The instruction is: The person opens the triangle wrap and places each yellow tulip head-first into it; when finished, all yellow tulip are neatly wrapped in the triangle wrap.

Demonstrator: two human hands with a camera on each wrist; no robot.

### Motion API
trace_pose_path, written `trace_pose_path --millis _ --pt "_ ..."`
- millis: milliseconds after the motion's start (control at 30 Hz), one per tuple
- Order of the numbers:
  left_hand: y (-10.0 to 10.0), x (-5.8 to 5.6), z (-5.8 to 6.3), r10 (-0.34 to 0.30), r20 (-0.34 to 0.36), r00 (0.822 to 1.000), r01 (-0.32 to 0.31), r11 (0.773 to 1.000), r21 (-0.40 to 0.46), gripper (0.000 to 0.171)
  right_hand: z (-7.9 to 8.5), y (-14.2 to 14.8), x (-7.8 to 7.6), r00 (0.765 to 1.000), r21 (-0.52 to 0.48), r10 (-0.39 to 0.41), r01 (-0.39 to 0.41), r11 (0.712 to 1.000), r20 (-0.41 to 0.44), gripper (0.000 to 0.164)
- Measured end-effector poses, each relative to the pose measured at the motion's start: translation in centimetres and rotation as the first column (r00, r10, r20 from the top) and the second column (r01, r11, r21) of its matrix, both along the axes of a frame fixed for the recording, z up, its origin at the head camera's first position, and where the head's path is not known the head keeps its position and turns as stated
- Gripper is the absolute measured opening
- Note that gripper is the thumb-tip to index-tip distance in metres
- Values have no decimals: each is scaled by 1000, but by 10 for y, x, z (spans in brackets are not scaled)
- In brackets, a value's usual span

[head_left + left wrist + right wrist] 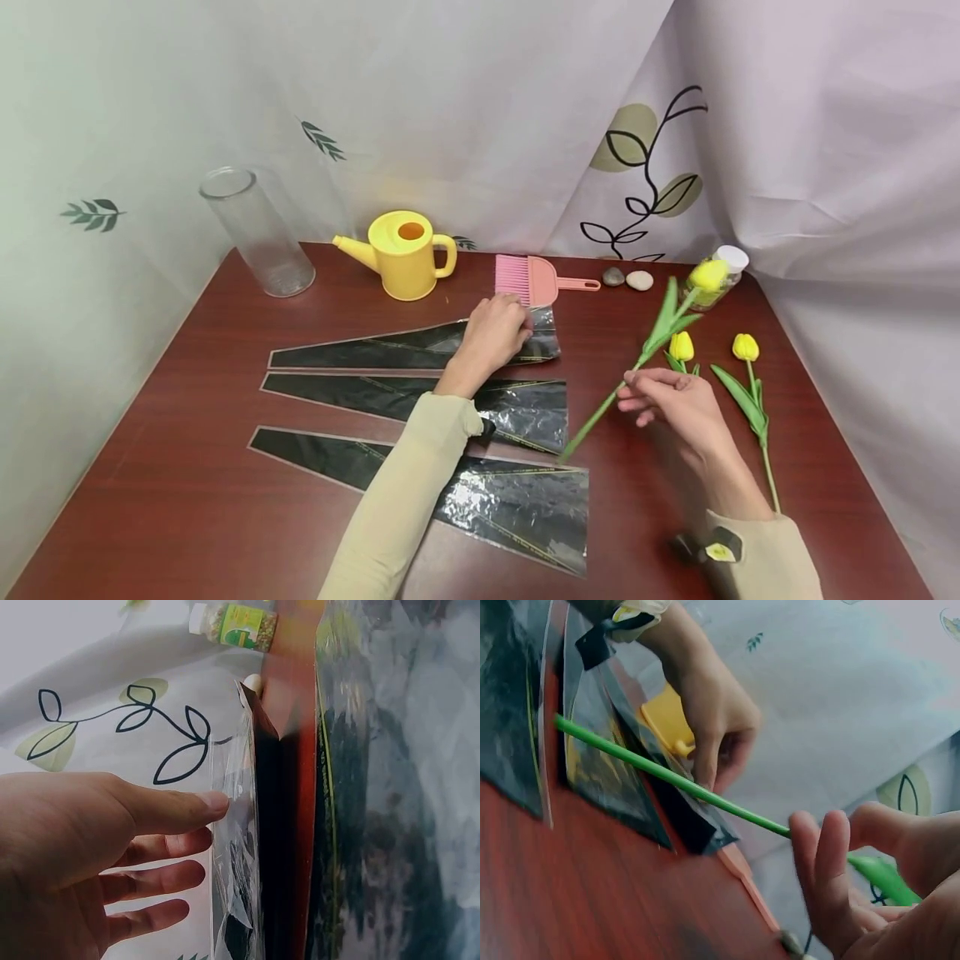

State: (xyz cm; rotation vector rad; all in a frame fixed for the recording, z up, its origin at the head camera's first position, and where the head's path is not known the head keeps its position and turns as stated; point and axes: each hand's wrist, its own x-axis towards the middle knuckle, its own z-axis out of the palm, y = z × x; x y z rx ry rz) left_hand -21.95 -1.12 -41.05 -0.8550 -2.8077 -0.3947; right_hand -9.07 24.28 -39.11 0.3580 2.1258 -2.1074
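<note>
Though three tulips (pixel 708 275), one in hand (pixel 678 407)

Worn on head: looks forward and down from behind left hand (pixel 491 333) and right hand (pixel 678 408), well back. On left wrist: looks close past left hand, rolled sideways, toward jar (pixel 241 627). On right wrist: looks from close by right hand, tilted, toward left hand; shares both hands and flower stem (pixel 667 775) with head view.

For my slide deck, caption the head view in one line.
Right hand holds a yellow tulip by its stem; left hand touches the farthest dark plastic sleeve of three.
</note>
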Motion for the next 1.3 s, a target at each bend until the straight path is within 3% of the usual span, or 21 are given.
trace_pose_path --millis 100,167,300,400,467,600,767,1000,1167,1300 --pt "-1 0 0 1 2 1000 -1 1000 -1 6 1 -2 -7 992 -127 -102 93 988 -68 10" --pt "-1 -1 0 1 4 1000 -1 1000 0 6 1 -1 -12 970 -222 -221 195 955 -101 10" --pt "-2 -1 1 0 5 1000 0 1000 7 6 1 8 -24 888 -389 -451 388 835 -84 12" --pt "-3 0 1 2 10 1000 -2 1000 17 6 -2 14 -35 844 -444 -535 465 766 -40 15" --pt "-4 0 2 0 11 1000 0 1000 25 6 -6 16 -41 829 -443 -559 495 748 -18 16" --pt "-4 1 3 -5 5 1000 5 999 33 6 -14 14 -52 813 -414 -583 533 738 6 20" --pt "-4 1 7 -8 0 1000 8 999 35 7 -20 -6 -62 812 -333 -582 560 759 40 27" --pt "-3 0 10 -15 -4 1000 15 999 33 8 -30 -57 -72 875 -144 -481 483 864 50 22" --pt "-7 0 12 -4 13 1000 3 999 43 7 -34 -88 -76 918 -96 -368 384 918 148 17" --pt "-13 0 12 26 48 998 -28 999 37 8 -36 -102 -76 942 -93 -254 279 956 219 23"
